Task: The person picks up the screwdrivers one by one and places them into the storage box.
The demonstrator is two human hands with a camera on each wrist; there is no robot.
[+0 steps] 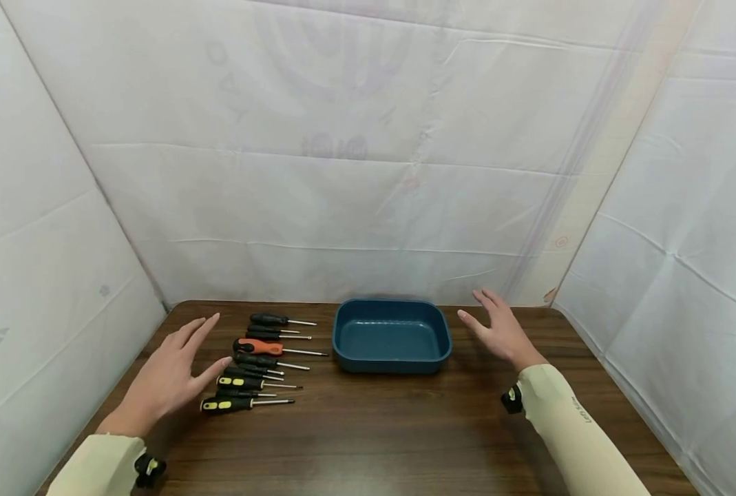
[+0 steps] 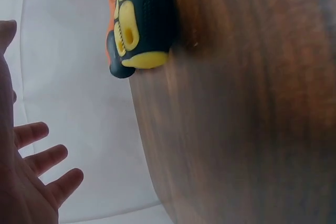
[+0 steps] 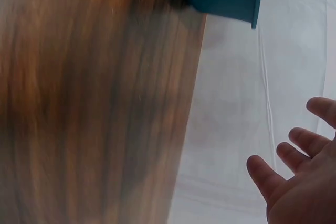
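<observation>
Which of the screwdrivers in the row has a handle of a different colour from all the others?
The orange-handled screwdriver, near the row's middle; the others have black or black-and-yellow handles.

We find the head view evenly and brightly lit by soft, diffuse light through the white sheeting; no single source shows. Shadows are faint: a soft dark patch lies under the left hand [image 1: 169,375] at 7 o'clock on the tabletop [image 1: 392,427]. Straight seams bow toward the frame edges. In both wrist views the wood grain is smeared and out of focus, darker in the middle. The screwdriver handle [image 2: 139,19] at 11 o'clock is reasonably sharp.
</observation>
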